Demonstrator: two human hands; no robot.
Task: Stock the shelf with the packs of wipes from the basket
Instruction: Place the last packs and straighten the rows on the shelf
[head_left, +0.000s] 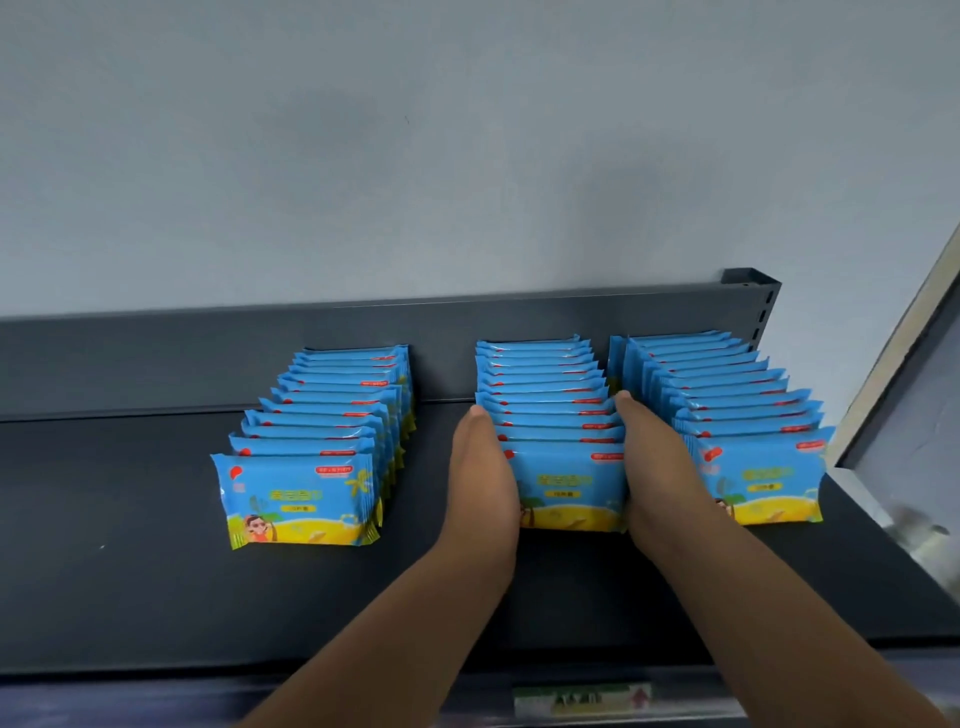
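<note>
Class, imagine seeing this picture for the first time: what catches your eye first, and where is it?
Bright blue wipes packs stand upright in three rows on the dark shelf. The left hand and right hand, fingers straight, lie flat against either side of the middle row.

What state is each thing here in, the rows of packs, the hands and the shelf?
Left row: upright packs, untouched, slanting leftward toward the front.
Middle row: upright packs, pressed between both hands.
Right row: upright packs, by the shelf's right end.
Left hand: straight, flat on the middle row's left side.
Right hand: straight, flat on its right side.
Shelf: carries three rows.
</note>
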